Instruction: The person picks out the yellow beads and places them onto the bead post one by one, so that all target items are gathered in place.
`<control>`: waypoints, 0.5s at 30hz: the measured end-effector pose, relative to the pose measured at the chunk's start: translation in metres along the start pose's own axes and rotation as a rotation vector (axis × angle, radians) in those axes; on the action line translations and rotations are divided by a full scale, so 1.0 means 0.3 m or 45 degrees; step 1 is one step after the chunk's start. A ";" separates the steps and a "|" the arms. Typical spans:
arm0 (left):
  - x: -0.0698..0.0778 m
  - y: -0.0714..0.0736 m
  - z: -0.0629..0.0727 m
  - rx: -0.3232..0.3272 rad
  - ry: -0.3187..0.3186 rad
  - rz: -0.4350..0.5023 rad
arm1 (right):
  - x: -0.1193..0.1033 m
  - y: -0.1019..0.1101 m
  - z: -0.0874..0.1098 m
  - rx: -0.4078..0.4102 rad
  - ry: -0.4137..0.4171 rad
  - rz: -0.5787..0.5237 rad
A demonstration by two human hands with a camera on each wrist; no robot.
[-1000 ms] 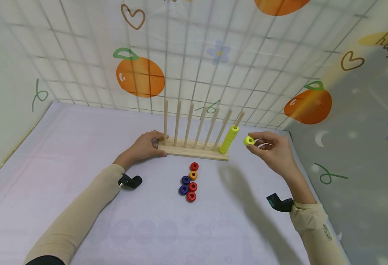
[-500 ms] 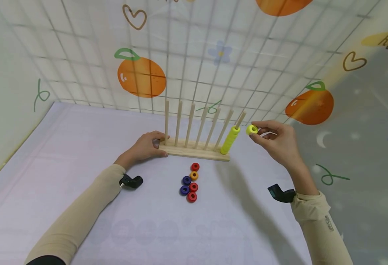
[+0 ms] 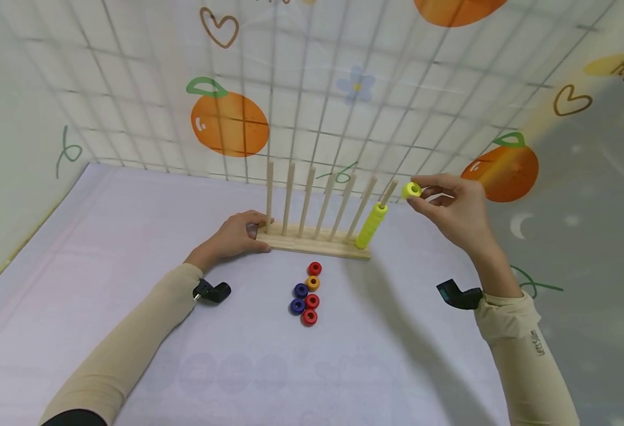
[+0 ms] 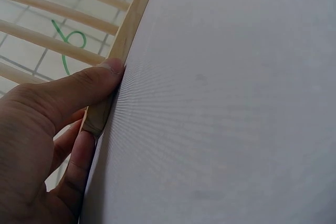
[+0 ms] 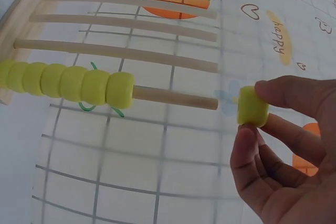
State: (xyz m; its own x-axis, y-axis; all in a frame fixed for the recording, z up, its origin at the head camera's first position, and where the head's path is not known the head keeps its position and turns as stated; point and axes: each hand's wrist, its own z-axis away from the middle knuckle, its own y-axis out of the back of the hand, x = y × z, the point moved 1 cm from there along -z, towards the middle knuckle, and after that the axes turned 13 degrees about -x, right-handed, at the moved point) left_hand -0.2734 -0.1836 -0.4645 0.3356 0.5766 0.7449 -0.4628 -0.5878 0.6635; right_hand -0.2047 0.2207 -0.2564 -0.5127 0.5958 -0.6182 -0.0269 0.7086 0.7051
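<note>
A wooden rack (image 3: 312, 242) with several upright pegs stands on the table. Its rightmost peg (image 5: 178, 98) carries a stack of yellow beads (image 3: 370, 227), with the peg's tip bare above them. My right hand (image 3: 458, 213) pinches one more yellow bead (image 5: 253, 106) between thumb and fingers. In the right wrist view that bead is just off the peg's tip, apart from it. My left hand (image 3: 233, 236) grips the left end of the rack's base (image 4: 100, 109), thumb on the front edge and fingers behind.
In front of the rack lie loose beads: red ones (image 3: 309, 318), dark blue ones (image 3: 298, 306) and an orange one (image 3: 313, 283). A white cloth (image 3: 184, 367) covers the table. Behind stands a wire grid (image 3: 312, 112) with a fruit-printed sheet.
My right hand has risen with the yellow bead, from beside the stack up to about the height of the peg's tip. The left hand keeps its grip on the rack.
</note>
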 end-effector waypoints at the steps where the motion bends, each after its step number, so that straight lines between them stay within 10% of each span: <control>1: 0.000 0.000 -0.001 0.001 0.003 -0.005 | -0.002 0.002 -0.005 0.002 -0.002 0.002; 15: -0.001 0.000 -0.005 0.004 0.000 0.011 | 0.007 -0.005 -0.076 -0.034 -0.104 0.053</control>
State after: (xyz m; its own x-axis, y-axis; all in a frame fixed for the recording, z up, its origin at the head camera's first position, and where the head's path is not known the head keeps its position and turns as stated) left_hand -0.2746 -0.1830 -0.4650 0.3321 0.5715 0.7504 -0.4631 -0.5943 0.6575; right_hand -0.2253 0.2123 -0.2509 -0.4419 0.6543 -0.6137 -0.0300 0.6729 0.7391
